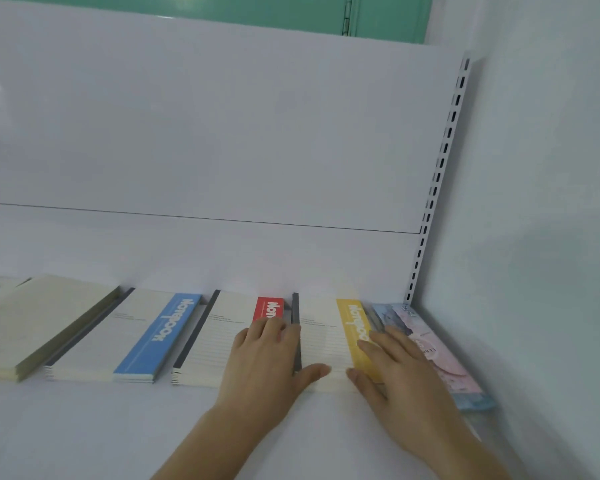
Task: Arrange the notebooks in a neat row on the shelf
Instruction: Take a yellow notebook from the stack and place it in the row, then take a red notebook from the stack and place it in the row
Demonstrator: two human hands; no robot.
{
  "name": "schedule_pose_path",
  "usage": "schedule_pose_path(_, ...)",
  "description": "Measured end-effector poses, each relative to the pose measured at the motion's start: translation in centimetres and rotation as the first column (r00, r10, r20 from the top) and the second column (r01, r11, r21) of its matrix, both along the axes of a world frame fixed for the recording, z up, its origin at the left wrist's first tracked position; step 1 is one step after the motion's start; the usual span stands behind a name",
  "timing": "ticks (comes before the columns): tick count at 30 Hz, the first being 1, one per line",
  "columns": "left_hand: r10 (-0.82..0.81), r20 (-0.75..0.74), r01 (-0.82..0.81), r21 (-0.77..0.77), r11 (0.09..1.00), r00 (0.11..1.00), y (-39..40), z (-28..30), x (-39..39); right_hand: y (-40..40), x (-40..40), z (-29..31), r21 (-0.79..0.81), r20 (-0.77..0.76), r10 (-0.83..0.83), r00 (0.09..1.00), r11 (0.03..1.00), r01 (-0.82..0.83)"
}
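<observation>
Reaching in from the near edge, both bare forearms cross the white shelf [84, 427] toward the notebooks. Left hand [267, 362] lies flat, palm down, over the red-striped notebook [222, 337], fingers close together, thumb spread out to the right onto the cream cover next door; nothing gripped. Right hand [399, 372] also flat, fingers loosely apart, resting across the yellow stripe of the yellow-striped notebook [321, 341], thumb pointing left toward the other thumb; it holds nothing either.

Notebooks lie face up in a row across the shelf, near edges roughly level. From the right corner: pink and blue notebook [440, 362], partly under the right hand, hard by the side wall; then the yellow-striped stack; red-striped stack; blue-striped notebook [125, 341] stack; plain cream notebook [32, 327] stack at far left, running out of view. Dark spines show between the stacks.

Farther back: white back panel [222, 133], slotted upright rail [437, 188] in the right corner, green surface [222, 5] above
</observation>
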State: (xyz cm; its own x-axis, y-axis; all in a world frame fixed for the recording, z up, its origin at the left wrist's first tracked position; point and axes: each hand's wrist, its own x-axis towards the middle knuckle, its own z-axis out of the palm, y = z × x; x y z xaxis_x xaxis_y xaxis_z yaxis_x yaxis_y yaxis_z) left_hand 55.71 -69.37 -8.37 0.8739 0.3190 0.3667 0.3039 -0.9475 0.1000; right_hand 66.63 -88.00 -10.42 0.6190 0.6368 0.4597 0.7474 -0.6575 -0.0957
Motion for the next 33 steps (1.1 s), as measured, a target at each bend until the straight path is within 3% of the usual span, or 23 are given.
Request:
schedule_pose_path(4, 0.068, 0.177, -0.067, -0.012, 0.998, 0.982, 0.8, -0.3, -2.5, 2.9, -2.5, 0.3, 0.06, 0.058, 0.109, 0.992, 0.992, -0.112)
schedule_pose_path(12, 0.211, 0.245, -0.212, -0.022, 0.977, 0.946, 5.4, 0.3, -11.6, 9.9, -10.0, 0.8, 0.012, 0.032, 0.232, 0.972, 0.973, -0.232)
schedule_pose_path(26, 0.426, 0.221, -0.425, -0.055, 0.904, 0.878, 20.7, 2.1, -35.7, 27.6, -31.9, 3.1, 0.01, 0.025, 0.365, 0.931, 0.931, -0.365)
schedule_pose_path(33, 0.495, 0.205, -0.475, -0.139, 0.869, 0.845, 28.5, 2.3, -44.2, 37.0, -39.6, 3.6, 0.018, -0.045, 0.456, 0.889, 0.89, -0.455)
